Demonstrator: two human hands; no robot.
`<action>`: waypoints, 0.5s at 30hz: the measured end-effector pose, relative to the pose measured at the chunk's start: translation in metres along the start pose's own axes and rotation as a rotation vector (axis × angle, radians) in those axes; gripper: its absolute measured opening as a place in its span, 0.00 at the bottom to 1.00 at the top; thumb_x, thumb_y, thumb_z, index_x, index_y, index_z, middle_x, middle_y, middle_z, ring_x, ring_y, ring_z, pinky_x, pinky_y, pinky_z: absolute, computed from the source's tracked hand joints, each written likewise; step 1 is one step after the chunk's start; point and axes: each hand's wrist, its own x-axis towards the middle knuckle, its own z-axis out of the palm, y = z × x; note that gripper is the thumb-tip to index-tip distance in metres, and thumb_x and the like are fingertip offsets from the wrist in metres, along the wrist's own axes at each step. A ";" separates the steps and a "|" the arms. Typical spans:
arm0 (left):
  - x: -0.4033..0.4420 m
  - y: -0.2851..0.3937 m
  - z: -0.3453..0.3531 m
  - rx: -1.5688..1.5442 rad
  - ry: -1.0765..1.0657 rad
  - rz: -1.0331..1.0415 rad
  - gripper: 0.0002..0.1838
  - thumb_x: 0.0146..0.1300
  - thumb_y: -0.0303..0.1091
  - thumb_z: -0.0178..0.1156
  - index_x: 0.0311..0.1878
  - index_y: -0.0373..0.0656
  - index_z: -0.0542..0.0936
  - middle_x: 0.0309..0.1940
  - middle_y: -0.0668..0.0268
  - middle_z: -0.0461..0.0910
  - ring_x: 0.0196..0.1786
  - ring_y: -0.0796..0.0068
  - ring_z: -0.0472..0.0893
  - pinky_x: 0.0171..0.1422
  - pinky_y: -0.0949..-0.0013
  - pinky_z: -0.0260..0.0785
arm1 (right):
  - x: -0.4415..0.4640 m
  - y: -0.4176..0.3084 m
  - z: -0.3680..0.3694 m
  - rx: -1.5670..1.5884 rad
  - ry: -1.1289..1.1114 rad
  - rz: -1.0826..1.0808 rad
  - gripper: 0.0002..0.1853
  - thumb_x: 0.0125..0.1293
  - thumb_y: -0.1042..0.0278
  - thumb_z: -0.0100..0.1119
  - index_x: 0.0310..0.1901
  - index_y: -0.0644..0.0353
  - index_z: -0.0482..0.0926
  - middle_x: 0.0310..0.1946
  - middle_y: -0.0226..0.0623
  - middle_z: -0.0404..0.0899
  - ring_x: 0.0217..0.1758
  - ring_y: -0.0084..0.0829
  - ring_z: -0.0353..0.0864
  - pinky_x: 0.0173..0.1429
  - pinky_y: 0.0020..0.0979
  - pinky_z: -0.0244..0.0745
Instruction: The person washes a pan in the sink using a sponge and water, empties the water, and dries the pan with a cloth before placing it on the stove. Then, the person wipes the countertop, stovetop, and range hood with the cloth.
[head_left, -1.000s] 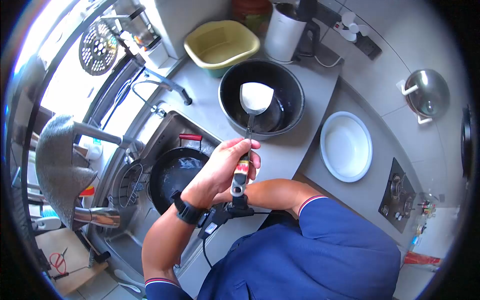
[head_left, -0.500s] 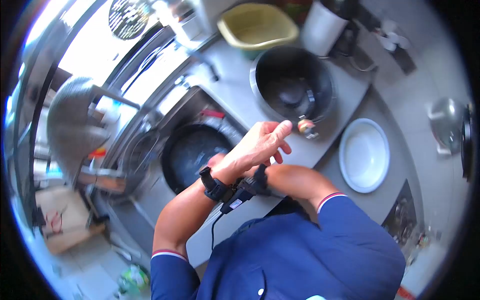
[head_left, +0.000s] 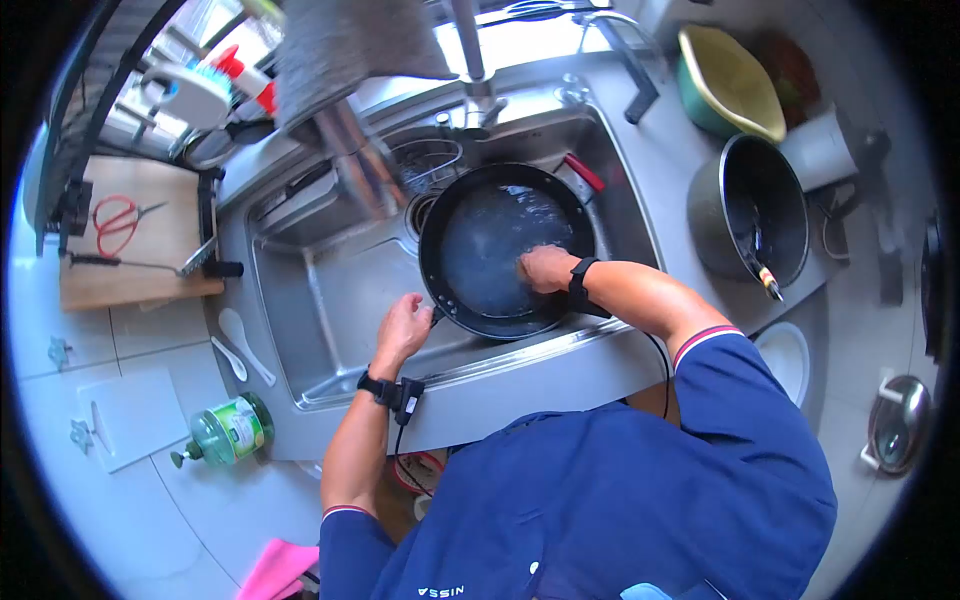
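A large black pan (head_left: 480, 230) with cloudy water in it sits in the steel sink (head_left: 330, 300). My left hand (head_left: 402, 328) is at the pan's near left rim, its fingers curled at a short dark handle (head_left: 437, 316). Inside the pan is my right hand (head_left: 546, 268), fingers bent together and pointing down at the water. Whatever those fingers hold is hidden. A red-handled item (head_left: 584, 172) lies in the sink behind the pan, and a wire basket (head_left: 428, 160) stands at the back.
On the right counter are a deep dark pot (head_left: 712, 215) with utensils and a yellow-green basin (head_left: 725, 90). At left lie red scissors (head_left: 117, 225) on a wooden board (head_left: 150, 270), white spoons (head_left: 245, 340) and a green soap bottle (head_left: 232, 430). A faucet (head_left: 480, 85) rises behind the sink.
My view has swung left toward the sink. My left hand, stretched across my right arm toward the pot before, is now back at the pan's left side. My right hand is now plainly visible inside the pan.
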 end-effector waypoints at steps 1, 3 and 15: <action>0.005 -0.005 0.006 0.030 -0.039 0.019 0.28 0.67 0.46 0.58 0.63 0.34 0.76 0.55 0.46 0.82 0.59 0.48 0.81 0.65 0.54 0.71 | 0.012 0.007 0.009 -0.016 0.008 0.008 0.11 0.57 0.66 0.57 0.33 0.64 0.86 0.37 0.57 0.85 0.43 0.56 0.86 0.48 0.49 0.81; 0.013 -0.015 0.012 0.092 -0.134 0.039 0.30 0.67 0.47 0.58 0.64 0.35 0.75 0.58 0.45 0.80 0.61 0.48 0.80 0.66 0.53 0.70 | 0.032 0.015 0.024 -0.032 0.007 0.015 0.10 0.54 0.69 0.57 0.28 0.63 0.86 0.34 0.55 0.86 0.42 0.54 0.87 0.46 0.49 0.81; 0.065 -0.039 0.032 0.004 -0.374 0.063 0.25 0.67 0.54 0.59 0.54 0.40 0.83 0.50 0.45 0.84 0.56 0.43 0.81 0.60 0.50 0.72 | 0.089 -0.083 0.029 0.026 0.173 -0.219 0.12 0.58 0.74 0.54 0.45 0.57 0.80 0.42 0.53 0.83 0.47 0.55 0.84 0.48 0.52 0.79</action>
